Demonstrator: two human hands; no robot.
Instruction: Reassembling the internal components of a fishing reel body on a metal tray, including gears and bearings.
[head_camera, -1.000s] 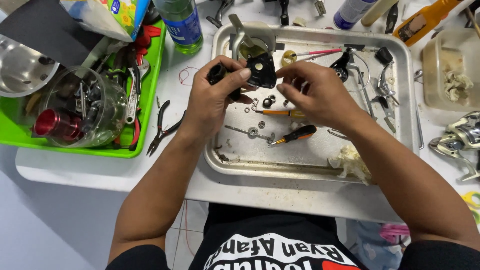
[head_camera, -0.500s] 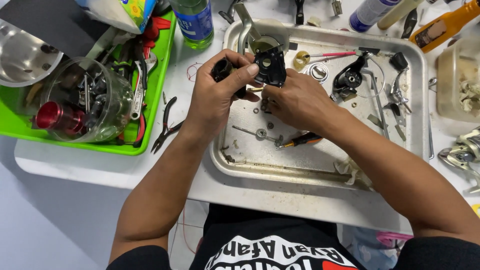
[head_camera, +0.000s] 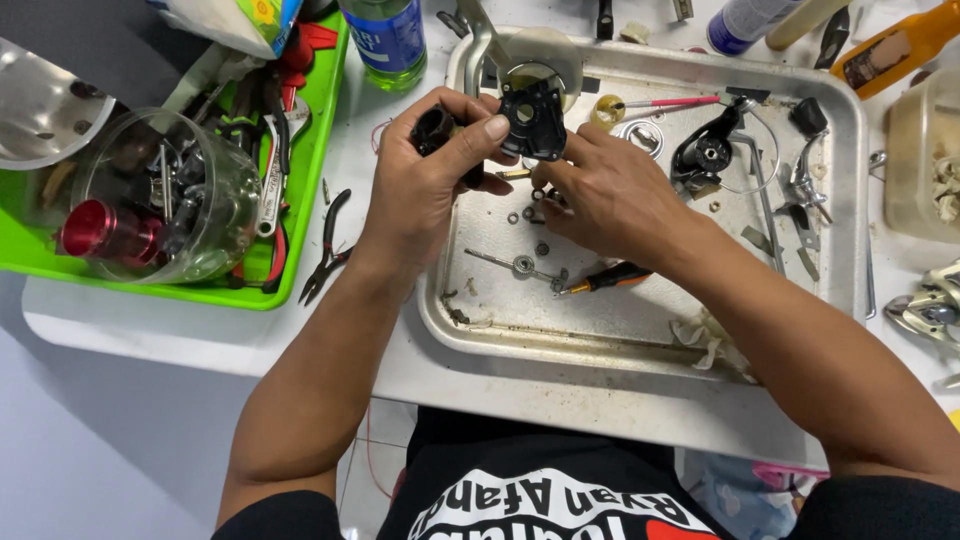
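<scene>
Hands: left hand (head_camera: 425, 190) fingers clamped on black reel body (head_camera: 440, 128); right hand (head_camera: 610, 195) fingers pinched on black side plate (head_camera: 535, 120).
Change: hands shifted toward 12 o'clock over metal tray (head_camera: 640, 340).
Meaning: plate apparently being seated.
Neighbours: screwdriver (head_camera: 605, 280) at 6 o'clock.

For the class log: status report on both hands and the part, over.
Left hand and right hand both grip the black plastic housing part above the metal tray. Small washers and orange-handled screwdriver lie beneath.

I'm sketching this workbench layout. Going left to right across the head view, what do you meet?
Red metal cylinder in the clear tub → green tray → black pliers → left hand → black reel part → right hand → black reel body → metal tray rim → clear plastic box.
</scene>
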